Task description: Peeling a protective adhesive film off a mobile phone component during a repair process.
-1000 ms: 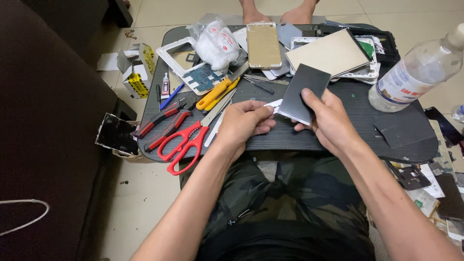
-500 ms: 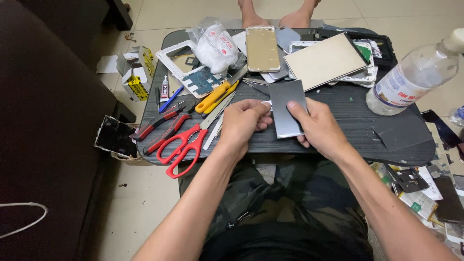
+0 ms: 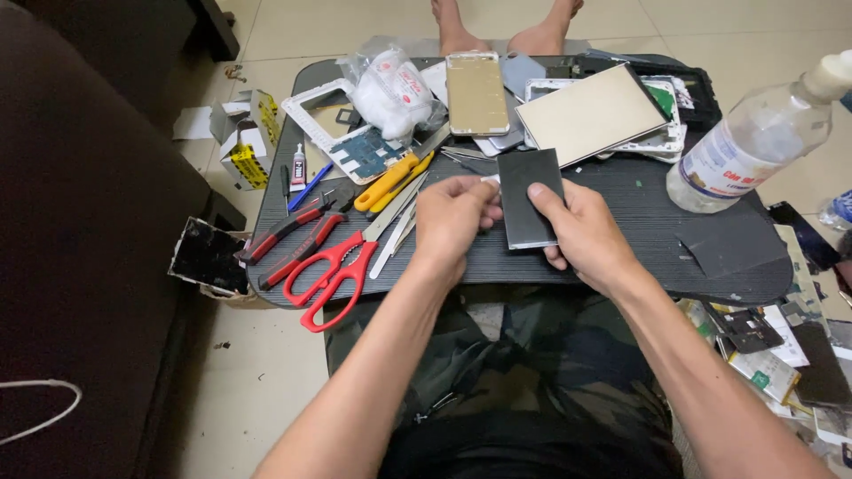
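Black and flat, the rectangular panel (image 3: 529,197) lies on the desk (image 3: 639,222), long axis running away from the person. Right hand (image 3: 581,229) clamps its near edge, thumb on top. Left hand (image 3: 454,215) pinches a small white tab (image 3: 489,180) at its corner. Half a second ago the panel tilted slightly more.

Even, soft indoor light, perhaps from overhead. Faint shadows lie under the left hand (image 3: 454,217) and right hand (image 3: 581,232). Mild glare on the clear plastic bottle (image 3: 745,151) beyond the right hand; edges bow slightly.
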